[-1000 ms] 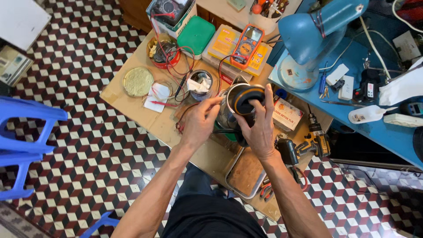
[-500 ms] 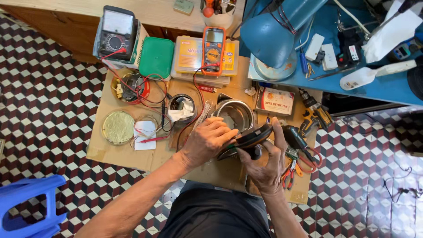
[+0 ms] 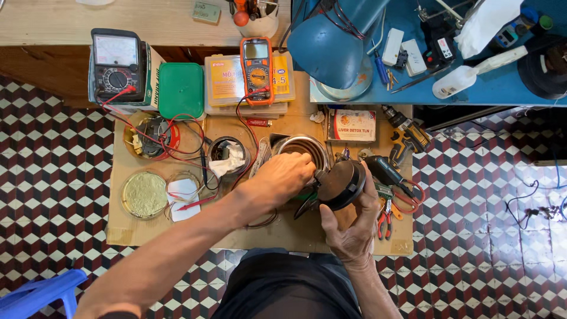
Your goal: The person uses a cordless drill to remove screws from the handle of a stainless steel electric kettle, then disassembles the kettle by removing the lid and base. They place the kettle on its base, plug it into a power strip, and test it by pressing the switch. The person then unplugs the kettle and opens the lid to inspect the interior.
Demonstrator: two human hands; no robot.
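Observation:
A steel kettle body [image 3: 303, 148] stands on the low wooden board [image 3: 177, 233] in front of me. My left hand [image 3: 282, 178] rests on its near rim, fingers curled around the edge. My right hand [image 3: 353, 224] holds a round black base part [image 3: 341, 184] tilted beside the kettle, close to the left fingertips. A small dark piece hangs under the black part; what it is cannot be made out.
Two multimeters [image 3: 116, 65] [image 3: 257, 68] with red leads, a green box [image 3: 182, 90], round tins [image 3: 144, 195], pliers [image 3: 387, 218] and a cordless drill [image 3: 406, 137] lie on the board. A blue lamp [image 3: 331, 47] stands on the blue bench [image 3: 472, 94] at right. Blue stool [image 3: 35, 292] at lower left.
The black base part has come away from the kettle and tilted up in my right hand. My left hand moved onto the kettle's rim. The camera view shifted lower.

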